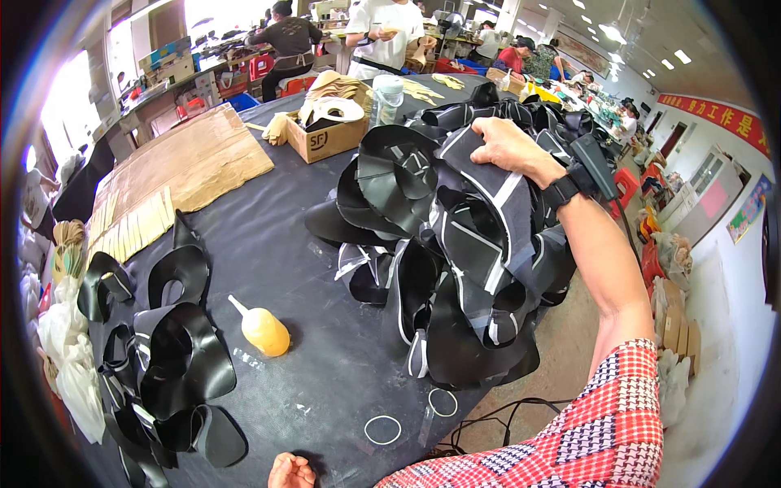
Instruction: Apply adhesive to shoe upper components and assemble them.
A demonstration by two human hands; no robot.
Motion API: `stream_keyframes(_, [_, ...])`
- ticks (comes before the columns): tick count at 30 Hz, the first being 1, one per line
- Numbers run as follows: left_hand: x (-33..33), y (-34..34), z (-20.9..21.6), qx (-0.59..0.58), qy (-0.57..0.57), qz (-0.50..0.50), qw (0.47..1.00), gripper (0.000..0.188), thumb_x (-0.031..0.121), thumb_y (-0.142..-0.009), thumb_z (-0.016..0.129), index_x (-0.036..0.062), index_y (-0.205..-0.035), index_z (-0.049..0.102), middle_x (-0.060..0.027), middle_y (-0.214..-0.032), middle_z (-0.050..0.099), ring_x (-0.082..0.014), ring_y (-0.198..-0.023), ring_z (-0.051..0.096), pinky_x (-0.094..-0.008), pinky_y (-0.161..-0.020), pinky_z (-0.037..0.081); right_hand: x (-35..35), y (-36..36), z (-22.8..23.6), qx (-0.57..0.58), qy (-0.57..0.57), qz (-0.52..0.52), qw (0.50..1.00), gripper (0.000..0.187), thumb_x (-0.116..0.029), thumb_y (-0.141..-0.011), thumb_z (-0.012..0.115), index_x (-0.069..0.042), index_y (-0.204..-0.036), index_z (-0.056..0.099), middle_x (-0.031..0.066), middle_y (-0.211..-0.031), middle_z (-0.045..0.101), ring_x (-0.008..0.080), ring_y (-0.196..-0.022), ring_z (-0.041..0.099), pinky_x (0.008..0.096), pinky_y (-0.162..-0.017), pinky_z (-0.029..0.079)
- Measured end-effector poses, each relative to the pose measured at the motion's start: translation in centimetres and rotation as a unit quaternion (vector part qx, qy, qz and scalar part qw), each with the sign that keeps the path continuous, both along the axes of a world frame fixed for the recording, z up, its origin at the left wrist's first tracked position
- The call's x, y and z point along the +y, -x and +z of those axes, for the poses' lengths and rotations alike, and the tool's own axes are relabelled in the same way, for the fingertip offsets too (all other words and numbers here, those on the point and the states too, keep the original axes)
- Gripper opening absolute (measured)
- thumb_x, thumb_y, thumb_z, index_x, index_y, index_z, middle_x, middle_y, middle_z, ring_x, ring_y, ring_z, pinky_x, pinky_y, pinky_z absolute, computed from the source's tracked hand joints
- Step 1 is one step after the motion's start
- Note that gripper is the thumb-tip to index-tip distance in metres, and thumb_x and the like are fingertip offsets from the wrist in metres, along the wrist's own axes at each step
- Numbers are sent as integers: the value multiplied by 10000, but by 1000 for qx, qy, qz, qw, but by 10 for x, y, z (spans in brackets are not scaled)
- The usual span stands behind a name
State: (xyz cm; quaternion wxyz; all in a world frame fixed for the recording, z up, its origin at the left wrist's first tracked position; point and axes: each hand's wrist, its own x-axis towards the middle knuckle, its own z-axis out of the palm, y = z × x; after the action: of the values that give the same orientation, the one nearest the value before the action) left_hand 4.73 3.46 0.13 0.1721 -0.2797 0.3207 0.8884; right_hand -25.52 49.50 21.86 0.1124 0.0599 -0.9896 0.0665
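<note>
My right hand (512,151) reaches over a large heap of black leather-like shoe upper pieces (399,183). Its thumb and fingers pinch the edge of one dark piece (469,152) edged with pale tape, at the top of the heap. Many pieces in the heap curl and overlap, so their full shapes are hidden. My left hand (291,472) is at the lower edge of the view with its fingers curled, and nothing shows in them. A squeeze bottle (266,333) of yellow liquid stands beyond it. More black pieces (183,358) lie on the left.
The black table (317,407) also bears two thin pale rings, a brown cardboard sheet (187,163), a carton (329,140) of cut pieces and a clear jar (387,102). Cables (508,415) trail on the floor at right. Several people are farther back; one stands across the table.
</note>
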Motion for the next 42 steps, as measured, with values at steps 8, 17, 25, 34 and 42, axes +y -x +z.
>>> stream_keyframes(8, [-11, -19, -22, 122, 71, -53, 989, 297, 16, -872, 483, 2, -1165, 439, -73, -1079, 500, -149, -961, 499, -252, -820, 423, 1, 13, -23, -46, 44, -3, 998, 293, -184, -577, 683, 13, -681, 493, 181, -671, 549, 290, -655, 563, 356, -600, 428])
stream_keyframes(17, [-6, -19, -15, 162, 179, -101, 965, 257, 24, -876, 480, -18, -1128, 450, -66, -1035, 497, -141, -933, 487, -246, -820, 402, 0, 5, -36, -135, 249, -44, 958, 230, -155, -637, 686, 28, -727, 581, 88, -678, 588, 150, -620, 561, 297, -576, 441])
stream_keyframes(25, [-9, -19, -19, 140, 107, -92, 980, 239, 4, -872, 472, -10, -1110, 465, -65, -1021, 496, -142, -926, 491, -248, -813, 412, -27, -21, -7, -184, 323, -171, 912, 248, -261, -709, 702, -54, -661, 574, 8, -597, 528, 103, -472, 482, 256, -424, 382])
stream_keyframes(34, [-2, -24, -15, 132, 101, -85, 982, 221, -18, -867, 472, 2, -1087, 482, -44, -1011, 498, -110, -913, 494, -207, -805, 418, -9, -24, -16, -154, 258, -96, 949, 269, -60, -650, 622, -123, -509, 402, -61, -501, 357, 54, -403, 333, 232, -349, 263])
stream_keyframes(42, [-4, -16, 2, 63, 114, -38, 991, 97, 96, -848, 509, 6, -884, 503, -64, -818, 522, -135, -744, 503, -230, -648, 421, -44, -22, -16, -140, 251, -64, 956, 275, -332, -748, 632, -118, -608, 532, -70, -525, 352, 49, -430, 338, 221, -385, 250])
